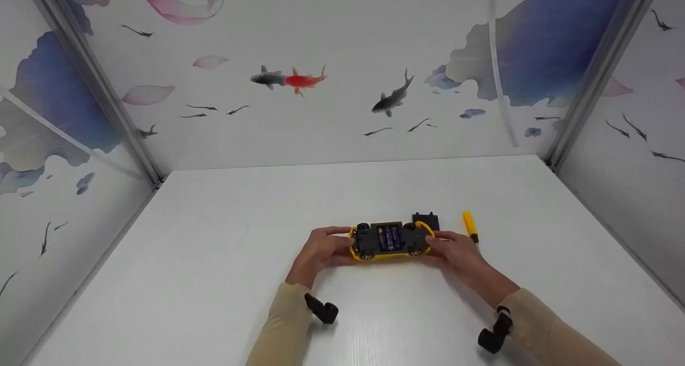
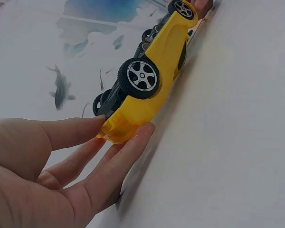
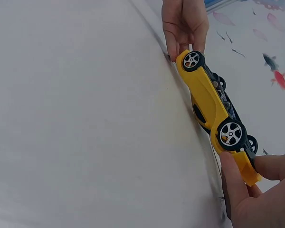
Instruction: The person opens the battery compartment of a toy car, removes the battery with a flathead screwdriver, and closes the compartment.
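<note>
The toy car (image 3: pixel 209 97) has a yellow body, black underside (image 1: pixel 368 242) and silver-spoked wheels (image 2: pixel 142 76). It is held wheels-up over the bench (image 1: pixel 187 291), left hand (image 1: pixel 322 246) and right hand (image 1: pixel 455 250) pinching opposite ends. Blue batteries (image 1: pixel 390 238) lie exposed in the underside; their print is too small to read.

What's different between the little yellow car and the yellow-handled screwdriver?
Pose: the toy car is upside down, held at its ends by the left hand and right hand; the screwdriver lies on the table, unheld.
Shape: the car is broad and wheeled; the screwdriver is slim and straight.
Size: the car is larger than the screwdriver.
Shared: both show yellow and black.
</note>
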Motion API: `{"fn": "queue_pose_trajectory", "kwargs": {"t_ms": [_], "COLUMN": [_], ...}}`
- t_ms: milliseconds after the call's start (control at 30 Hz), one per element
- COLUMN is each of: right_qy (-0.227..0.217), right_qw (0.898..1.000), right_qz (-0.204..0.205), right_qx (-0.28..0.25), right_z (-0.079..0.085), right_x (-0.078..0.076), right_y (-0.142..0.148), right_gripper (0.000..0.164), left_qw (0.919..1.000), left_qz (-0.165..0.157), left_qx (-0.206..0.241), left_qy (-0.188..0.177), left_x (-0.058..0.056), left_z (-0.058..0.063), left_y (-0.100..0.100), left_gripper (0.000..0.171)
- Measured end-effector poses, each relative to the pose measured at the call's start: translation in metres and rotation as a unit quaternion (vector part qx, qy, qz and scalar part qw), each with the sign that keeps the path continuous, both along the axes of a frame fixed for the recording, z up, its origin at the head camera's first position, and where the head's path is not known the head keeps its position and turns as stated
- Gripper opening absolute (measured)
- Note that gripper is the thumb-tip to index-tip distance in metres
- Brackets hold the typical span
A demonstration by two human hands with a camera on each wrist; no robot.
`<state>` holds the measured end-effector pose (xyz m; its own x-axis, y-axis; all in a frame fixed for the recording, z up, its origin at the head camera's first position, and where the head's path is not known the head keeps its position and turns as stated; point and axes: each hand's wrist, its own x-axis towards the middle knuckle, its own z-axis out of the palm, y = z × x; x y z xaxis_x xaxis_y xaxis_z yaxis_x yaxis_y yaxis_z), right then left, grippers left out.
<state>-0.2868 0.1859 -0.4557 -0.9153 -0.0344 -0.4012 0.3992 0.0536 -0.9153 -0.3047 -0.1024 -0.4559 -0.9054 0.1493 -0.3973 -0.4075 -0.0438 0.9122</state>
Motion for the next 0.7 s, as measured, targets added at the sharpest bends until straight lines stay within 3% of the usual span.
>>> {"fn": "queue_pose_trajectory", "kwargs": {"t_ms": [167,333,533,700], "right_qy": [0.031,0.102,0.210,0.298], "right_qw": [0.996,0.980,0.934,0.889], "right_qz": [0.010,0.030,0.066,0.114], "right_qx": [0.084,0.171,0.282,0.328], "right_z": [0.002,0.009,0.017,0.023], "right_x": [0.000,0.000,0.000,-0.002], "right_y": [-0.001,-0.002,-0.006,-0.013], "right_gripper": [0.059,0.051,0.046,0.042], "left_qw": [0.9999,0.9999,0.9999,0.9998], "left_qz": [0.001,-0.002,0.000,-0.002], "left_qx": [-0.010,-0.016,-0.015,-0.020], "left_qy": [-0.002,-0.001,-0.002,0.007], "left_x": [0.000,0.001,0.000,0.000], "left_z": [0.000,0.000,0.000,-0.001], "left_y": [0.000,0.001,0.000,0.000], "left_gripper": [0.046,0.045,0.046,0.045]}}
